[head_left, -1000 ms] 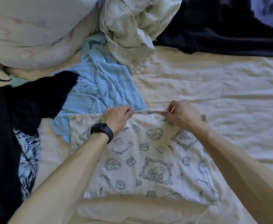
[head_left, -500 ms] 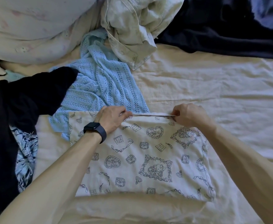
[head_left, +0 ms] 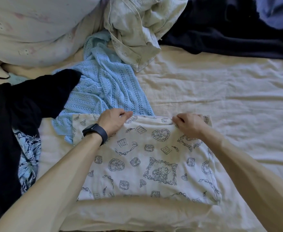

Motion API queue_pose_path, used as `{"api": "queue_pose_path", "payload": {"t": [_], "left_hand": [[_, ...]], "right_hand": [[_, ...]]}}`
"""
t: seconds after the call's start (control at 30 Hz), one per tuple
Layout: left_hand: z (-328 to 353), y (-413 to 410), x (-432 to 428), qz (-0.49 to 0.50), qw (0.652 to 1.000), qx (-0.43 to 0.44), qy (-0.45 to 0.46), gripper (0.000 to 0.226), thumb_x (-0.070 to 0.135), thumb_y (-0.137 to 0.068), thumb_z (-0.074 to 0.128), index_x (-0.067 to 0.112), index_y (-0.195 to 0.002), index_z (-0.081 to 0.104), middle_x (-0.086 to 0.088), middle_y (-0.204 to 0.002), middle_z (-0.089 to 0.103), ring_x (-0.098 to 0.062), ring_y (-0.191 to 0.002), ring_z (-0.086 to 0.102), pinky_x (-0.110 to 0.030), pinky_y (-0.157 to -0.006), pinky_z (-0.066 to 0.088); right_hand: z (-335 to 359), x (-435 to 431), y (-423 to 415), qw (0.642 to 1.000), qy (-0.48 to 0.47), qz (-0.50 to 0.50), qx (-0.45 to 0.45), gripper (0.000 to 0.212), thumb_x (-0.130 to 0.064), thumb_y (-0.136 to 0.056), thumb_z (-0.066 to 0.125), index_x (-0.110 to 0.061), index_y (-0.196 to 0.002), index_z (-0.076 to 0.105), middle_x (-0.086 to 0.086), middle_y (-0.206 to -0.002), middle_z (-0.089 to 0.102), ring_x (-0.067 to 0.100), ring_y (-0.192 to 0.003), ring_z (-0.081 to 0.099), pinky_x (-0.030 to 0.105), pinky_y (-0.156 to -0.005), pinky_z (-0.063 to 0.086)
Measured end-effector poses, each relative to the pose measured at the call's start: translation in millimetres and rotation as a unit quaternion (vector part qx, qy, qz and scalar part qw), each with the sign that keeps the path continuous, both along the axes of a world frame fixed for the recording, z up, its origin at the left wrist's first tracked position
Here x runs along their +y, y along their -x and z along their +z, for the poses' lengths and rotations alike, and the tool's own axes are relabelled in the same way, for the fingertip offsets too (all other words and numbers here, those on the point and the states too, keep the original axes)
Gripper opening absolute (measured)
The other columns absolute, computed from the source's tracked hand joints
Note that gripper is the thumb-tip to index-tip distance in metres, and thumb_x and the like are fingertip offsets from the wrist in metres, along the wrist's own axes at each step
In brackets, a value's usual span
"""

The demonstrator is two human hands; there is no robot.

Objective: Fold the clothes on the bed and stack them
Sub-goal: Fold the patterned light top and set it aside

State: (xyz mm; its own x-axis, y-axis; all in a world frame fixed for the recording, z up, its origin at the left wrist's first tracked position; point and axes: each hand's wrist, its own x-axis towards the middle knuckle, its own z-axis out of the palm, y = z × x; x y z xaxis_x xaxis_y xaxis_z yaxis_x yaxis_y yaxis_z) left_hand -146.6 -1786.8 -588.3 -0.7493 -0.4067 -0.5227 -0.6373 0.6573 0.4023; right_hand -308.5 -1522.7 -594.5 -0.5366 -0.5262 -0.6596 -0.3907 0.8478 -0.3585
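A white garment with blue line drawings (head_left: 147, 164) lies folded flat on the bed in front of me. My left hand (head_left: 114, 120), with a dark watch on the wrist, pinches its far edge on the left. My right hand (head_left: 189, 123) pinches the same edge further right. The cloth between the two hands is slack and rounded. A light blue knit garment (head_left: 104, 91) lies crumpled just beyond the left hand, partly under the printed garment's corner.
A black garment (head_left: 20, 104) covers the left side, over a blue-patterned cloth (head_left: 28, 156). A pale crumpled shirt (head_left: 137, 25) and a big pillow (head_left: 28, 30) lie at the back left. Dark navy clothing (head_left: 229, 27) sits at the back right. Cream sheet (head_left: 221, 91) stretches right.
Both hands have drawn further apart along the garment's far edge. The strip stretched taut between them half a second ago now lies slack on the fold.
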Motion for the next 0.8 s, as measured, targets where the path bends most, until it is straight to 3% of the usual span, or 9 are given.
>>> {"api": "queue_pose_path", "payload": {"t": [0.07, 0.13, 0.23, 0.33, 0.47, 0.53, 0.6, 0.7, 0.8], "left_hand": [[-0.8, 3.8, 0.5, -0.020, 0.999, -0.022, 0.027, 0.059, 0.063, -0.099, 0.041, 0.020, -0.057, 0.037, 0.003, -0.052, 0.042, -0.021, -0.054, 0.045, -0.033, -0.053, 0.025], [-2.1, 8.9, 5.0, -0.045, 0.996, -0.037, 0.064, 0.056, 0.060, -0.101, 0.036, 0.021, -0.063, 0.042, 0.002, -0.060, 0.051, -0.025, -0.065, 0.054, -0.035, -0.064, 0.031], [0.2, 7.0, 18.5, -0.073, 0.982, 0.023, 0.171, 0.038, 0.049, -0.104, 0.035, 0.022, -0.093, 0.059, -0.004, -0.095, 0.064, -0.028, -0.095, 0.058, -0.041, -0.088, 0.036], [3.4, -11.3, 52.4, -0.110, 0.957, 0.123, 0.237, 0.041, 0.042, -0.098, 0.043, 0.016, -0.126, 0.058, -0.011, -0.130, 0.057, -0.031, -0.121, 0.052, -0.052, -0.106, 0.033], [-6.2, -38.8, 130.5, -0.258, 0.948, 0.102, 0.159, 0.067, 0.053, -0.100, 0.028, 0.025, -0.157, 0.009, -0.005, -0.167, 0.012, -0.024, -0.153, 0.017, -0.054, -0.121, -0.002], [-15.1, -38.1, 157.0, -0.290, 0.946, 0.069, 0.128, 0.065, 0.056, -0.101, 0.021, 0.032, -0.156, -0.004, 0.000, -0.167, -0.003, -0.022, -0.155, 0.005, -0.054, -0.120, -0.012], [-13.8, -20.3, 166.4, -0.200, 0.968, 0.108, 0.103, 0.062, 0.051, -0.100, 0.036, 0.028, -0.156, 0.025, -0.004, -0.166, 0.020, -0.024, -0.151, 0.021, -0.057, -0.121, 0.003], [-7.0, 28.7, 166.7, -0.092, 0.978, 0.158, 0.099, 0.049, 0.049, -0.097, 0.050, 0.024, -0.138, 0.055, -0.003, -0.141, 0.055, -0.023, -0.132, 0.046, -0.050, -0.114, 0.027], [-5.4, 82.5, 160.9, -0.157, 0.985, 0.030, 0.066, 0.043, 0.065, -0.094, 0.046, 0.034, -0.119, 0.062, 0.008, -0.120, 0.061, -0.019, -0.118, 0.050, -0.039, -0.101, 0.032]], "right_hand": [[-0.6, 0.0, 0.3, 0.998, -0.005, 0.032, 0.060, 0.049, -0.040, -0.109, 0.033, -0.022, -0.066, 0.048, 0.001, -0.072, 0.061, 0.027, -0.081, 0.060, 0.044, -0.093, 0.029], [0.6, 3.0, -6.7, 0.989, 0.023, 0.030, 0.140, 0.045, -0.042, -0.109, 0.035, -0.024, -0.075, 0.058, 0.000, -0.082, 0.066, 0.027, -0.091, 0.059, 0.045, -0.097, 0.029], [2.5, 9.7, -24.6, 0.968, 0.095, -0.015, 0.231, 0.034, -0.042, -0.107, 0.043, -0.019, -0.107, 0.068, 0.000, -0.109, 0.068, 0.027, -0.106, 0.057, 0.044, -0.100, 0.029], [10.6, 25.1, -55.9, 0.941, 0.161, -0.065, 0.290, 0.032, -0.036, -0.101, 0.052, -0.016, -0.122, 0.065, 0.003, -0.133, 0.063, 0.027, -0.126, 0.053, 0.047, -0.107, 0.030], [10.0, 53.4, -97.2, 0.946, 0.099, -0.189, 0.244, 0.050, -0.040, -0.100, 0.055, -0.026, -0.147, 0.045, 0.006, -0.161, 0.034, 0.028, -0.149, 0.028, 0.051, -0.115, 0.021], [6.1, 61.5, -86.3, 0.915, 0.062, -0.361, 0.171, 0.062, -0.053, -0.099, 0.052, -0.023, -0.151, 0.036, 0.010, -0.157, 0.037, 0.031, -0.143, 0.034, 0.055, -0.115, 0.026], [0.9, 69.7, -63.2, 0.885, 0.056, -0.449, 0.110, 0.066, -0.063, -0.096, 0.052, -0.016, -0.142, 0.043, 0.008, -0.139, 0.054, 0.030, -0.128, 0.049, 0.053, -0.110, 0.038], [-1.0, 79.9, -33.2, 0.881, 0.089, -0.464, -0.009, 0.048, -0.063, -0.090, 0.061, -0.022, -0.114, 0.053, -0.007, -0.102, 0.063, 0.018, -0.094, 0.062, 0.042, -0.085, 0.052], [-8.8, 84.3, -12.6, 0.893, 0.127, -0.427, -0.060, 0.021, -0.045, -0.094, 0.065, -0.025, -0.089, 0.062, -0.012, -0.079, 0.063, 0.014, -0.077, 0.061, 0.031, -0.067, 0.045]]}}
